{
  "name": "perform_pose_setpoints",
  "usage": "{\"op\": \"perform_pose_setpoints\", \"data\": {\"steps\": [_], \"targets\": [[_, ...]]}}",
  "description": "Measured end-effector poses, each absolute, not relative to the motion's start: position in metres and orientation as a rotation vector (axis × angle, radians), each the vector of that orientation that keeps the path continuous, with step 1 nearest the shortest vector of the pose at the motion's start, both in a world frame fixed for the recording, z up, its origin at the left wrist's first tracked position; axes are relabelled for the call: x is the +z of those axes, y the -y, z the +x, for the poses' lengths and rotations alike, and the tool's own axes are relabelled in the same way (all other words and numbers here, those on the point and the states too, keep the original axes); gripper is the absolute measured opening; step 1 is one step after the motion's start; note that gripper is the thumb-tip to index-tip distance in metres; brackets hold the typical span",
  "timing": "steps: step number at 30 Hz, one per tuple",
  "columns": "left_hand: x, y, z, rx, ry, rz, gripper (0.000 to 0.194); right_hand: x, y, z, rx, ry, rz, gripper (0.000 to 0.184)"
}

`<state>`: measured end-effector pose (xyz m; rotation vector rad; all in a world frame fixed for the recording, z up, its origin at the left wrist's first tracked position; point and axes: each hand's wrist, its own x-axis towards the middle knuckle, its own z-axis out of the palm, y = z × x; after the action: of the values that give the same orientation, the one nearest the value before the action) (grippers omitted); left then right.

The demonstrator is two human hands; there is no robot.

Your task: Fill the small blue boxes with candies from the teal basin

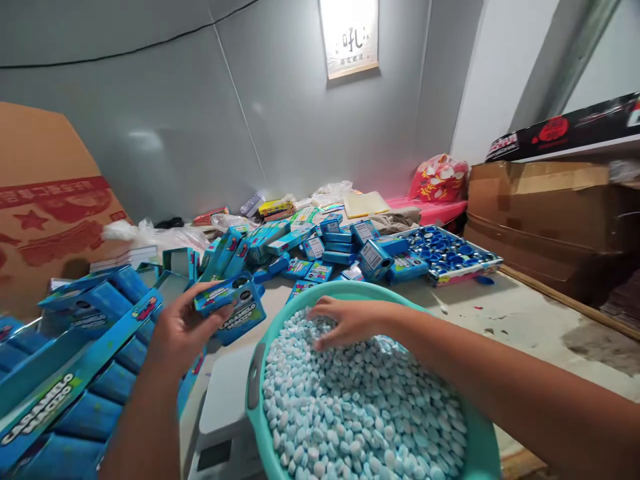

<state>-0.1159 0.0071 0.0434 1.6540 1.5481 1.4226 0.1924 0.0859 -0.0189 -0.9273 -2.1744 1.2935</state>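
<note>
A blue candy box (239, 308) with "Caramelo Macizo" lettering is gripped between the fingers and thumb of my left hand (193, 320), just left of a teal basin (254, 410). Small pale blue and white candies (350, 413) fill the basin. Into their far side dips my right hand (345, 320), its fingers curved with a gap between thumb and fingers. The fingertips touch the candies; whether any are held under the palm is hidden. Below my left hand a white digital scale (227, 393) sits beside the basin, partly covered by its rim.
Display cartons (70, 393) of blue boxes stand at the left. Loose blue boxes (340, 247) pile up behind the basin. A tray of dark blue caps (440, 253) lies at the right, near brown cardboard cartons (540, 220). A large printed carton (55, 200) rises at far left.
</note>
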Motion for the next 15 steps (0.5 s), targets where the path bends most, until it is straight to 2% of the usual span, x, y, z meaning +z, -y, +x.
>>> {"op": "perform_pose_setpoints", "data": {"steps": [2, 4, 8, 11, 15], "targets": [[0.031, 0.006, -0.144, 1.355, -1.549, 1.532, 0.05, -0.018, -0.077, 0.192, 1.085, 2.469, -0.922, 0.071], [0.012, 0.015, -0.162, 1.322, -1.528, 1.414, 0.051, -0.016, -0.075, 0.187, 0.888, 2.659, -0.908, 0.075], [-0.026, 0.023, -0.172, 1.249, -1.473, 1.278, 0.052, -0.008, -0.08, 0.162, 0.763, 2.785, -0.982, 0.073], [-0.039, 0.022, -0.171, 1.098, -1.416, 1.261, 0.057, -0.004, -0.077, 0.138, 0.672, 2.86, -1.117, 0.075], [-0.04, 0.022, -0.174, 1.042, -1.292, 1.254, 0.083, 0.003, -0.064, 0.126, 0.602, 2.944, -1.197, 0.064]]}}
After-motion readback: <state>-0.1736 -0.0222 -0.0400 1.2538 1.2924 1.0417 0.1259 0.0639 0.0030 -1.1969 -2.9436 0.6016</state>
